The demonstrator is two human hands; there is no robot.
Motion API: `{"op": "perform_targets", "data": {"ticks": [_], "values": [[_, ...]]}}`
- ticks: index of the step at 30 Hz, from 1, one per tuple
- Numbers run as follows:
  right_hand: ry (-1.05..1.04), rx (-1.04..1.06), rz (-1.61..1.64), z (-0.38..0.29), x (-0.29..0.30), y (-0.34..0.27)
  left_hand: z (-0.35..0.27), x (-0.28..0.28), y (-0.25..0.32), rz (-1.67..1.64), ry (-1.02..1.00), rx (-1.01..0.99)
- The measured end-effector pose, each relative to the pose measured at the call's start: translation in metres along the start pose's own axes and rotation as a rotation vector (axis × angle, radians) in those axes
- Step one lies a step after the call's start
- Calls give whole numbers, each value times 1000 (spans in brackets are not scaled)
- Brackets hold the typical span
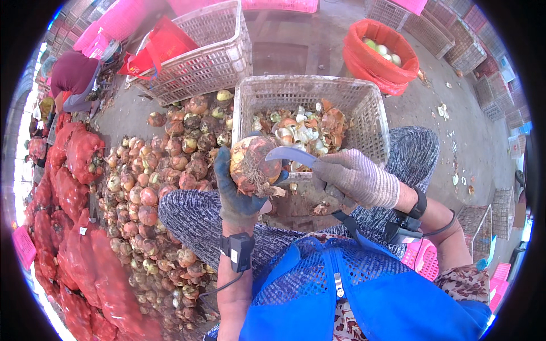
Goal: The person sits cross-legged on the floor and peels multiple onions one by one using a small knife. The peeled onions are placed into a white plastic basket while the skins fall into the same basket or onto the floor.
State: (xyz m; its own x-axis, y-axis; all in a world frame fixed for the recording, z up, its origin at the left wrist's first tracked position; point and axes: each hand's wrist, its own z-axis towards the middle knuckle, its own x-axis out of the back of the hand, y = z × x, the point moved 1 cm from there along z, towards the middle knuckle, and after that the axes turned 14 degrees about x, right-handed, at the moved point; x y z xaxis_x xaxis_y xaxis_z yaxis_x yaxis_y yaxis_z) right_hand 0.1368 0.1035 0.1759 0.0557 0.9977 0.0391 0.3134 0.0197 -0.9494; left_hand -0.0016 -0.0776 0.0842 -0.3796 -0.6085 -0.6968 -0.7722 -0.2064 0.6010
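Note:
My left hand (pixel 244 201), in a dark blue and grey work glove, cradles a large unpeeled onion (pixel 254 164) with its dry root tuft turned towards me. In my striped knit glove, my right hand (pixel 354 177) grips a small knife with a curved blade (pixel 292 155). The knife's handle is hidden inside my fist. Its tip lies at the right side of the onion; whether it touches the skin I cannot tell. Just beyond both hands stands a dirty white plastic crate (pixel 311 83) with onion skins (pixel 305 130) and peelings in it.
Loose onions (pixel 147 196) are heaped on the floor to my left, beside filled red mesh sacks (pixel 76 192). A second crate (pixel 192 64) carries a red bag (pixel 164 44). At far right, a red sack (pixel 379 59) holds peeled onions (pixel 384 51). Another person (pixel 74 79) bends over at upper left.

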Motion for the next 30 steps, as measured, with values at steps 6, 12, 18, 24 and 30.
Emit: {"op": "perform_targets", "data": {"ticks": [6,12,18,24,30], "values": [[-7,0,-25,4,-3,4,3,-4,2,-143,-173,104],[-8,-11,-49,6,-2,5,10,11,-10,254,-23,-178],[42,231,-369,14,1,16,9,36,-8,989,-7,-671],[-14,260,-456,28,4,32,21,37,-6,206,-153,-20],[-140,328,-423,34,22,57,12,17,-7,66,-188,116]]}}
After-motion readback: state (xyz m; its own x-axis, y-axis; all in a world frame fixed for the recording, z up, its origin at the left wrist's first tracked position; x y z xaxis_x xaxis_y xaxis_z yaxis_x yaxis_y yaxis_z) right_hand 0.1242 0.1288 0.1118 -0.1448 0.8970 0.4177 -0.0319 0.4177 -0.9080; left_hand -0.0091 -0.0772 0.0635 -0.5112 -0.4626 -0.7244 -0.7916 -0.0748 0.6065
